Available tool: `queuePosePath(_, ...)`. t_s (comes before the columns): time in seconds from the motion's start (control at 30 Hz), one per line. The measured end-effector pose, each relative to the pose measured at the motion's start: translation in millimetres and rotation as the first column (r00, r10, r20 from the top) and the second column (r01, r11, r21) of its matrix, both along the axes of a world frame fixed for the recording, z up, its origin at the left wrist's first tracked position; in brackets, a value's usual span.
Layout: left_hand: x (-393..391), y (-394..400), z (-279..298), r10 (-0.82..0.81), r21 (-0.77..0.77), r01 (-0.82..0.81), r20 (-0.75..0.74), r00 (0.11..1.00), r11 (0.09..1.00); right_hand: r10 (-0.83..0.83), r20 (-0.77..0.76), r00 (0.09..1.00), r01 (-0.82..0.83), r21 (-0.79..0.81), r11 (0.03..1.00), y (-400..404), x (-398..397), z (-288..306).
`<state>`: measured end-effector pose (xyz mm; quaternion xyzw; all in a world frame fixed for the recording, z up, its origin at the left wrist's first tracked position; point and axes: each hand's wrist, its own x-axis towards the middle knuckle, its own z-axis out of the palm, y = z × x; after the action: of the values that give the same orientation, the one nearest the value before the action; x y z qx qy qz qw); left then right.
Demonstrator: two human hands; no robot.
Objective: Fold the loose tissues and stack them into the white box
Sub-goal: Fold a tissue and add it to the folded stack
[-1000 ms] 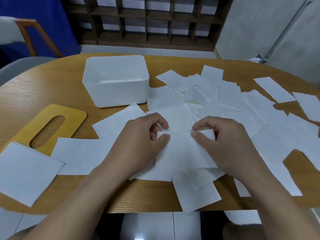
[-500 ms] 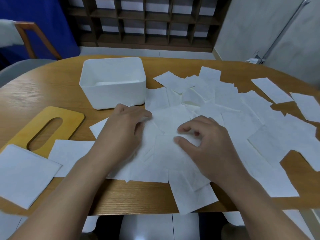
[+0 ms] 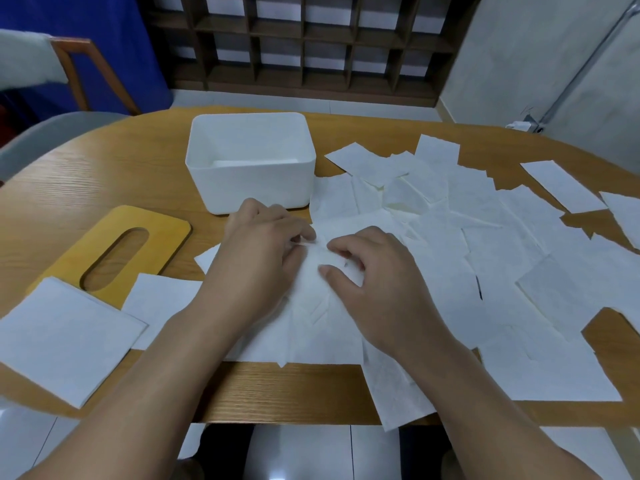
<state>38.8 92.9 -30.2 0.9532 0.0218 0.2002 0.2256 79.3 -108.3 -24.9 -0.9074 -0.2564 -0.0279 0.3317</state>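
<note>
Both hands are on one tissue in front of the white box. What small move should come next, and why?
Probably finish the fold: the left hand and right hand both pinch the same tissue, which lies wrinkled on the table. Flatten it before lifting it to the white box.

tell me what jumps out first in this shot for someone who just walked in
A sprawl of loose white paper tissues covers the right half of the oval wooden table, many overlapping. At its near middle, the left hand and right hand work one tissue between their fingertips. Behind them stands the open white plastic box, with a slotted yellow wooden lid lying flat to its left.
</note>
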Motion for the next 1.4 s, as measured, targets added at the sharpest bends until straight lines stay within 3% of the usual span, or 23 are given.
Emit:
queuePosePath(0.1, -4, 2, 5, 0.024, -0.041, -0.021, 0.065, 0.998, 0.999, -0.007, 0.017, 1.000, 0.006, 0.038, 0.999, 8, 0, 0)
queuePosePath(0.33, -16, 6, 14, 0.035, -0.104, -0.021, 0.130, 0.991, 0.994, -0.029, 0.104, 0.994, -0.004, 0.305, 0.952, 14, -2, 6)
queuePosePath(0.43, -16, 10, 14, 0.081, -0.110, -0.066, 0.139, 0.987, 0.992, -0.048, 0.054, 0.997, 0.021, 0.423, 0.906, 10, -4, 11)
queuePosePath(0.7, -18, 7, 22, 0.060, -0.354, 0.016, 0.202, 0.978, 0.935, -0.072, -0.006, 0.997, 0.062, 0.577, 0.814, -8, 1, 31)
queuePosePath(0.97, -17, -20, 24, -0.170, -0.548, 0.145, 0.005, 0.985, 0.824, -0.132, -0.069, 0.989, 0.149, 0.452, 0.879, -49, 10, 34)
queuePosePath(1.17, -12, -32, 20, -0.170, -0.507, 0.091, -0.111, 0.979, 0.857, -0.164, -0.081, 0.983, 0.177, 0.178, 0.968, -75, 11, 25)
queuePosePath(1.4, -9, -46, 13, -0.185, -0.374, 0.118, -0.149, 0.971, 0.920, -0.127, -0.058, 0.990, 0.130, 0.041, 0.991, -91, 8, 19)
